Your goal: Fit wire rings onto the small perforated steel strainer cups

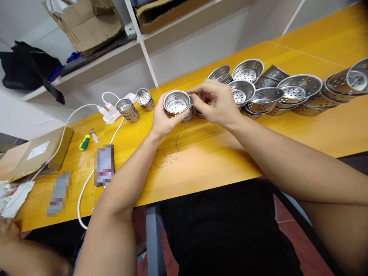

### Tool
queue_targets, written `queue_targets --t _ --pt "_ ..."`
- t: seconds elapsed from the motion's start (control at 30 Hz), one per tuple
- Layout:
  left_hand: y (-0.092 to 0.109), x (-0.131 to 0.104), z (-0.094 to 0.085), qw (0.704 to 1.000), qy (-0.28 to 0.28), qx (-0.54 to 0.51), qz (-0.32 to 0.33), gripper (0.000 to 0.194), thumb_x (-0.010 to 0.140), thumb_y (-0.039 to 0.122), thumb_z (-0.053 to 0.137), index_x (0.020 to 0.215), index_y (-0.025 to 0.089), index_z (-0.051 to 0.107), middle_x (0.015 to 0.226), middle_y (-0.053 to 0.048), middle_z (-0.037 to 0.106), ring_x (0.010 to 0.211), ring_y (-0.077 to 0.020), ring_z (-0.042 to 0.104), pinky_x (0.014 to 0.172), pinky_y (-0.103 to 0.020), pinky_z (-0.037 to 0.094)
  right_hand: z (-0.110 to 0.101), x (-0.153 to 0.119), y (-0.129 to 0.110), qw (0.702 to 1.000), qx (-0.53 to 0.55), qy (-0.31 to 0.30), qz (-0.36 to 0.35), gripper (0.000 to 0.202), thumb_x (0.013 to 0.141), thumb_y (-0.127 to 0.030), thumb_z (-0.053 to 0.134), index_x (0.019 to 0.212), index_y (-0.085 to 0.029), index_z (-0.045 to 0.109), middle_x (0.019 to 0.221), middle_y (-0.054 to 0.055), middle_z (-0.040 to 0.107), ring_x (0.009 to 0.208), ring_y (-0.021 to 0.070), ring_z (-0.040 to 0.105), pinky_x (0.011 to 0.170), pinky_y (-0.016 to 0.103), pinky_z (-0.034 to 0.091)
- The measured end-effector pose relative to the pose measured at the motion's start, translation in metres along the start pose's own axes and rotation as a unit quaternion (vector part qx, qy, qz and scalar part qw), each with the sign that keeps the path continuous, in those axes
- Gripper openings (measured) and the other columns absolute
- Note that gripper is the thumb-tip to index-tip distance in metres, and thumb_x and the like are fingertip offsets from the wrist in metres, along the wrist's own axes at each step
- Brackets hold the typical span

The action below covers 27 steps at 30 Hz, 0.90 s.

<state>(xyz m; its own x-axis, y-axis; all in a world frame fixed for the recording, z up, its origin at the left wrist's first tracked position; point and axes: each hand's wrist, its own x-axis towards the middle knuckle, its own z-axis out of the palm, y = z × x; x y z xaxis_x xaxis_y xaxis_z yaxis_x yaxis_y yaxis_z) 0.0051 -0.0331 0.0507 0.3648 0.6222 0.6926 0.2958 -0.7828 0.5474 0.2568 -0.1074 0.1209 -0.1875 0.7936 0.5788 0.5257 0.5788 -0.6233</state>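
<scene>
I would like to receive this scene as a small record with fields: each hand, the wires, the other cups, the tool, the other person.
Left hand: holds a perforated metal cup, opening toward the camera
Right hand: fingertips at the cup's right rim; grip unclear
Thin wires: bent, loose on the table
Left stacks: two, near a white power strip
Right cups: many, some nested, some tilted
Tool: green-and-yellow handle
Other person's hand: lower left edge

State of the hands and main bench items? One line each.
Left hand, gripping perforated metal cup
Right hand, at cup's edge, grip unclear
Perforated metal cup, held, mouth toward camera
Curved wires, lying loose
Screwdriver, lying down
Small cup stacks, nested
Power strip, plugs inserted
</scene>
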Motion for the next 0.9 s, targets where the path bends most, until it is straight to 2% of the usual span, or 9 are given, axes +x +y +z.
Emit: queue_targets --t 0.13,0.3,0.47,0.6,0.77,0.9 --pt "0.004 0.0 -0.001 1.0 0.003 0.011 -0.015 0.094 0.096 0.088 0.087 0.169 0.042 0.049 0.158 -0.009 0.074 0.158 -0.0371 0.076 0.139 -0.064 0.061 -0.002 0.003 0.01 1.0 0.02 -0.009 -0.019 0.037 0.118 -0.056 0.069 0.13 -0.031 0.093 0.111 0.015 0.082 0.1 0.0363 0.077 0.097 0.058 0.068" --pt "0.009 0.0 0.001 0.999 0.025 0.037 -0.023 0.099 0.094 0.082 0.094 0.169 0.041 0.045 0.159 -0.01 0.069 0.163 -0.0397 0.071 0.145 -0.068 0.056 0.003 0.003 0.013 0.997 0.074 0.01 -0.026 0.036 0.117 -0.055 0.072 0.132 -0.03 0.094 0.109 0.01 0.086 0.093 0.0312 0.077 0.09 0.05 0.066" --pt "0.015 -0.004 0.006 0.999 0.007 0.031 -0.011 0.108 0.09 0.075 0.102 0.171 0.042 0.038 0.161 -0.009 0.065 0.16 -0.037 0.073 0.141 -0.062 0.062 0.012 -0.002 0.008 0.998 0.054 0.023 -0.012 0.038 0.118 -0.048 0.068 0.135 -0.027 0.094 0.098 0.006 0.086 0.085 0.0271 0.076 0.086 0.046 0.066" --pt "0.019 -0.006 0.011 0.999 -0.001 0.034 -0.008 0.11 0.086 0.074 0.105 0.169 0.044 0.04 0.159 -0.007 0.066 0.155 -0.0358 0.076 0.136 -0.059 0.066 0.014 -0.003 0.005 0.998 0.063 0.012 0.003 0.036 0.116 -0.047 0.07 0.134 -0.028 0.094 0.097 0.005 0.085 0.088 0.0284 0.078 0.086 0.047 0.066" --pt "0.024 -0.006 0.013 0.999 -0.005 0.029 -0.021 0.104 0.089 0.075 0.102 0.168 0.042 0.043 0.158 -0.008 0.069 0.153 -0.0352 0.078 0.135 -0.059 0.067 0.018 -0.003 0.005 0.997 0.069 0.024 0.005 0.033 0.115 -0.044 0.071 0.129 -0.026 0.095 0.093 0.006 0.083 0.084 0.0281 0.077 0.086 0.048 0.066" --pt "0.025 -0.006 0.012 1.0 0.006 0.019 -0.006 0.1 0.089 0.085 0.097 0.163 0.038 0.048 0.151 -0.007 0.073 0.145 -0.0333 0.081 0.13 -0.056 0.067 0.025 -0.003 0.009 0.991 0.12 0.064 -0.012 0.035 0.113 -0.057 0.079 0.126 -0.027 0.093 0.084 0.003 0.077 0.077 0.0249 0.072 0.079 0.044 0.065"
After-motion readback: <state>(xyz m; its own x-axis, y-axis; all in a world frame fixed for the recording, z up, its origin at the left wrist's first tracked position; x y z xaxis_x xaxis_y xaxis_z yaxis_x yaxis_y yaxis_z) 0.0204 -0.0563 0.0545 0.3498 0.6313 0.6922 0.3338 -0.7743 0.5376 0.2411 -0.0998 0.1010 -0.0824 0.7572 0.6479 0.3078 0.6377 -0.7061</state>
